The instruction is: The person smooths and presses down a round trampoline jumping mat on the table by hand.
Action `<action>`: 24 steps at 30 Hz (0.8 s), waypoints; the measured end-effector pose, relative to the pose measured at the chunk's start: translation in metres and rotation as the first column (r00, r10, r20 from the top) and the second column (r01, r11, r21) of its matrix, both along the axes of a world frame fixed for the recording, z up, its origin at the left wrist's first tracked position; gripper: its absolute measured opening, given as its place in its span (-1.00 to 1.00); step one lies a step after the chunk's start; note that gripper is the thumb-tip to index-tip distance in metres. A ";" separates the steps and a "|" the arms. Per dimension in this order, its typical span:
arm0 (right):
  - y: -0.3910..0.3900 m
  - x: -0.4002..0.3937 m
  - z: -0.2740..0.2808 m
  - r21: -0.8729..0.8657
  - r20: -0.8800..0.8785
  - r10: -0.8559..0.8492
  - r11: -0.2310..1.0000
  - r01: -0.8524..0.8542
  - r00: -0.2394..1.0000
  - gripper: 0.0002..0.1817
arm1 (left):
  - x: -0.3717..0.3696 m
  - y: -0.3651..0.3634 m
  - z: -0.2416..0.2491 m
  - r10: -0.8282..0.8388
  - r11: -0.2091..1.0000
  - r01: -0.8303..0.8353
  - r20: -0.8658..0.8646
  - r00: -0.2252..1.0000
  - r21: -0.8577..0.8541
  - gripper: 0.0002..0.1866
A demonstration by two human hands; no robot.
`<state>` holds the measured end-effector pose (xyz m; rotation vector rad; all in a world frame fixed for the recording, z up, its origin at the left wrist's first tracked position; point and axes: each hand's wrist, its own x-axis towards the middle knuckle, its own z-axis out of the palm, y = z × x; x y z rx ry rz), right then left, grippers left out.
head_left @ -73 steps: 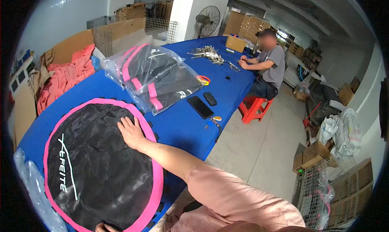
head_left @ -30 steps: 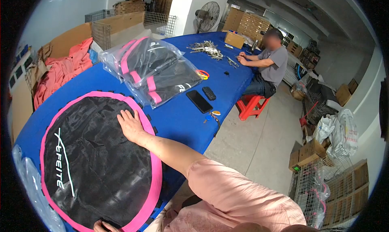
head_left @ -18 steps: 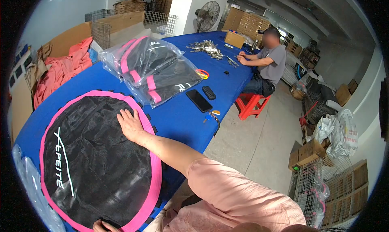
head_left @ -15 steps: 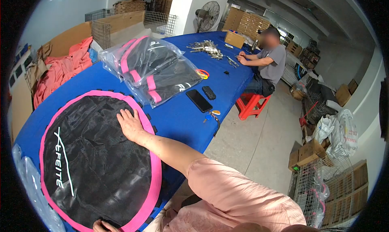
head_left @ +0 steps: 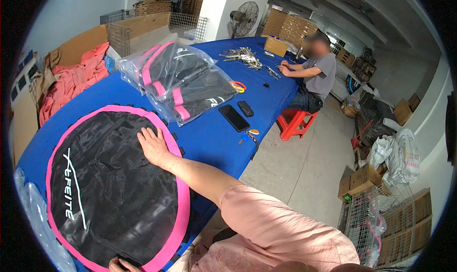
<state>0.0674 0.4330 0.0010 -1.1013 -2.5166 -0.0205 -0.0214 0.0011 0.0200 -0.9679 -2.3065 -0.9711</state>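
A round black mesh trampoline mat (head_left: 119,177) with a pink border and white lettering lies on the blue-covered table (head_left: 214,148). My right hand (head_left: 154,146) rests on it, palm down with fingers spread, near the upper right rim. At the bottom edge of the view, my left hand (head_left: 123,265) is partly cut off; its visible fingers lie apart on the near part of the mat. Beyond my right hand, more black and pink mats (head_left: 185,77) sit in clear plastic bags.
A phone (head_left: 234,118), a small black case (head_left: 245,109) and keys (head_left: 253,135) lie to the right. Metal parts (head_left: 243,56) are heaped farther back, where another person (head_left: 318,70) sits on a red stool (head_left: 296,123). Clear plastic (head_left: 38,219) is at the left edge.
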 end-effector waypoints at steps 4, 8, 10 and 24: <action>-0.002 0.001 0.003 -0.019 0.005 0.002 1.000 -0.002 1.000 -0.45 | 0.000 -0.001 -0.001 -0.003 1.000 0.003 0.004 1.000 0.015 -0.71; -0.001 0.001 0.003 -0.027 0.014 0.006 1.000 -0.006 1.000 -0.45 | 0.000 -0.001 -0.002 -0.003 1.000 0.003 -0.001 1.000 0.016 -0.70; -0.001 0.001 0.002 -0.033 0.014 0.008 0.999 -0.008 1.000 -0.44 | 0.000 -0.001 -0.002 0.004 1.000 -0.004 0.001 1.000 0.011 -0.69; -0.008 0.006 0.013 -0.074 0.049 0.010 0.997 -0.007 0.999 -0.41 | -0.002 0.000 0.004 -0.050 0.999 0.050 -0.010 0.999 0.004 -0.66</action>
